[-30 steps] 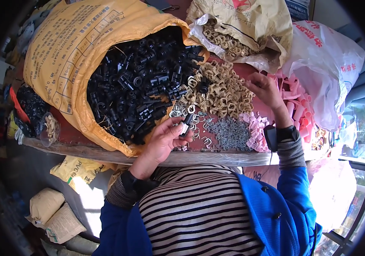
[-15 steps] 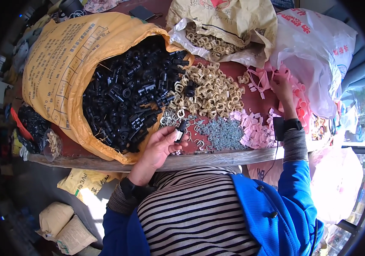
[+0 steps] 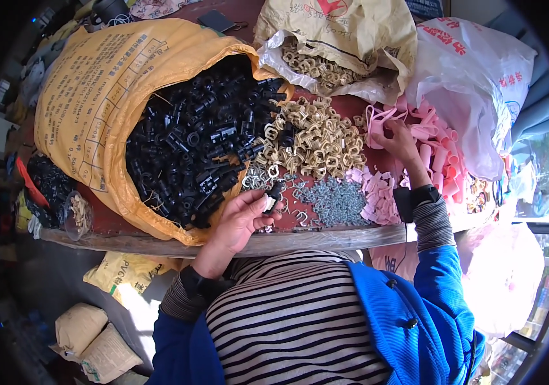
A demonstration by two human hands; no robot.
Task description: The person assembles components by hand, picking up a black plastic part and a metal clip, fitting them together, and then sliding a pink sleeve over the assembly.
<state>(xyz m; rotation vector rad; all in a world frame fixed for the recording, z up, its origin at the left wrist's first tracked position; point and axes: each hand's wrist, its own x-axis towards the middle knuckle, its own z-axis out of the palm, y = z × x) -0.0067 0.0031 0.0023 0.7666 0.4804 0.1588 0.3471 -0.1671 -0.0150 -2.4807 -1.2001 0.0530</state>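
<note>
Red table [image 3: 380, 162]: left hand [image 3: 238, 221] pinches black fitting [image 3: 275, 192], right hand [image 3: 399, 141] outstretched.

Holds a small black fitting [image 3: 275, 190] in the left hand [image 3: 236, 223], has the right hand [image 3: 399, 141] at a looped pink piece [image 3: 372, 124], faces heaped beige clips [image 3: 326, 141], grey bits [image 3: 335, 203] and pink chips [image 3: 380, 197], beside a yellow sack [image 3: 79, 112] full of black parts [image 3: 188, 141]

2 tan sacks [image 3: 109, 353] on the floor [image 3: 141, 319], yellow bag [image 3: 114, 274] nearby, black plastic bag [image 3: 53, 183] beside clear tub [image 3: 78, 218]

Sack [image 3: 85, 112] left, clips [image 3: 326, 138] right; fitting [image 3: 276, 188] before them
</note>
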